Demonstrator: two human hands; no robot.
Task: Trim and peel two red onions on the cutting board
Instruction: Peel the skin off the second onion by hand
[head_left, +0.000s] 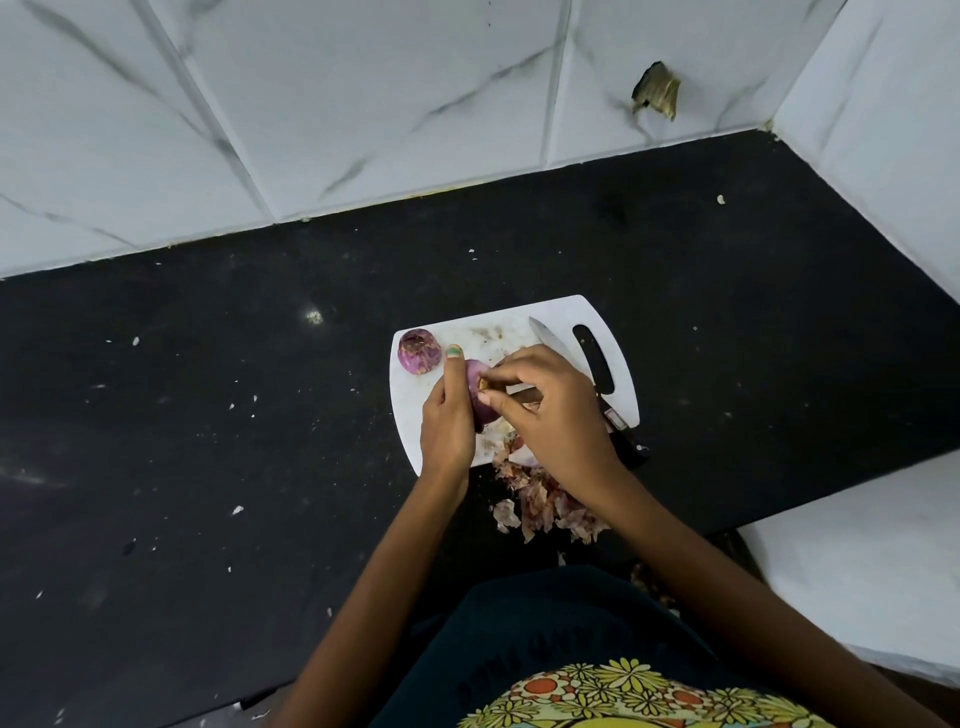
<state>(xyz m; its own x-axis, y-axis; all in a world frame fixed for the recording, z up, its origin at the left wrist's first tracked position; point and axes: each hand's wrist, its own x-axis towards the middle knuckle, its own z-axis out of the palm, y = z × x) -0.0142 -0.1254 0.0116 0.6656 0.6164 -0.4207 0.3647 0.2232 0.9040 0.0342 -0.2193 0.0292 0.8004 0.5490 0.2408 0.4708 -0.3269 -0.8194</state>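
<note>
A white cutting board (524, 317) lies on the black counter. One red onion (418, 352), its top cut off, sits alone at the board's far left corner. My left hand (447, 415) grips a second red onion (480, 395) at the board's middle. My right hand (550, 410) pinches a bit of brownish skin at that onion's top. A knife (553, 343) lies on the board behind my right hand, its blade pointing away and its dark handle (626, 441) sticking out past the board's near right edge.
A heap of dry onion peels (545, 504) lies on the black counter (260, 415) just in front of the board. White crumbs are scattered over the counter. Marbled white wall tiles (363, 104) close the back and right side. A white ledge (857, 561) stands at the near right.
</note>
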